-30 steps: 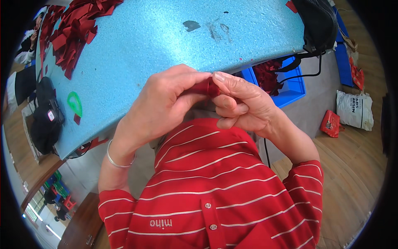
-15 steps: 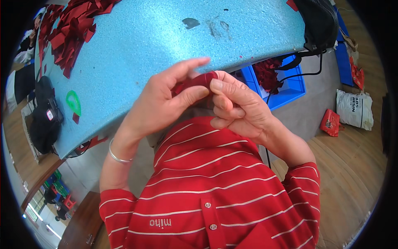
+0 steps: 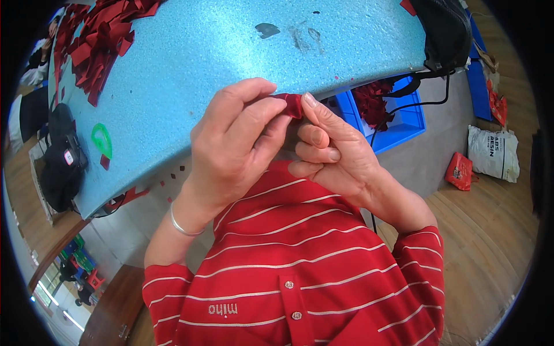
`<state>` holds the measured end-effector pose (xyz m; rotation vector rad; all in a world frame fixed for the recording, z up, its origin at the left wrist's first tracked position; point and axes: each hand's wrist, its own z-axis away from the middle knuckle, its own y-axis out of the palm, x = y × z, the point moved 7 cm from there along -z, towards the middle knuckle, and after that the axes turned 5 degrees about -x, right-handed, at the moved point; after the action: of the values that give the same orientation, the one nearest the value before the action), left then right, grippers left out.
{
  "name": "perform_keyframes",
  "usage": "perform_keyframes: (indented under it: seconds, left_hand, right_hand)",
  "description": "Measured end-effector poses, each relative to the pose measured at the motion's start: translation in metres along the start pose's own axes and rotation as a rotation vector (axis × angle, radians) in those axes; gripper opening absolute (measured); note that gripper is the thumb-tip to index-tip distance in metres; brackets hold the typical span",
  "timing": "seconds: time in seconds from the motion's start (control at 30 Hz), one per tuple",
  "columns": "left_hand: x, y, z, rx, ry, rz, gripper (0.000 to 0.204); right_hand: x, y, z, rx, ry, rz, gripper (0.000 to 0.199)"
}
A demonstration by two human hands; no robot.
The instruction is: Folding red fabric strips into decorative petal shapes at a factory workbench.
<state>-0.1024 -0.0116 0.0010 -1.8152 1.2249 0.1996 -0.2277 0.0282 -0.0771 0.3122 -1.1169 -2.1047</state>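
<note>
The cloth piece, dark red and slightly glossy, is located between the two hands, at the fingertips and above the near edge of the blue surface. Its left part runs in under the fingers of the left hand; its right end meets the thumb of the right hand.

Left hand: gripping. The fingers and thumb converge on the cloth, and the palm hides whatever extends behind them. Right hand: pinching. The thumb lies along the end of the cloth, and the lower fingers are curled toward the palm, clear of it. The index finger's contact is largely hidden.

The two-sided hold appears to steady a small, limp item that one hand alone would leave slack. Holding it close to the body likely keeps the work in direct sight.

The pile of red strips occupies the far left of the surface, probably to leave working room in front of the person. The blue bin, containing red scraps, sits below the surface edge beyond the right hand, apparently within short reach.
</note>
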Motion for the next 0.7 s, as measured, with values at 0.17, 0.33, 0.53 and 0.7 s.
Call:
perform_keyframes:
  seconds: [0.17, 0.33, 0.53, 0.7]
  left_hand:
    - [0.0, -0.001, -0.002, 0.028, -0.003, -0.006, 0.022]
    - [0.02, 0.002, 0.0, 0.102, -0.435, 0.299, 0.015]
    - [0.016, 0.001, -0.002, 0.11, -0.411, 0.225, 0.011]
    - [0.011, 0.003, -0.003, 0.117, -0.314, 0.229, 0.013]
  right_hand:
    - [0.002, -0.006, -0.002, -0.049, -0.061, 0.085, 0.02]
    - [0.007, -0.011, -0.005, -0.002, -0.197, 0.249, 0.021]
    - [0.006, -0.002, 0.0, -0.053, -0.151, 0.292, 0.021]
    - [-0.007, -0.013, -0.002, -0.022, 0.027, 0.036, 0.018]
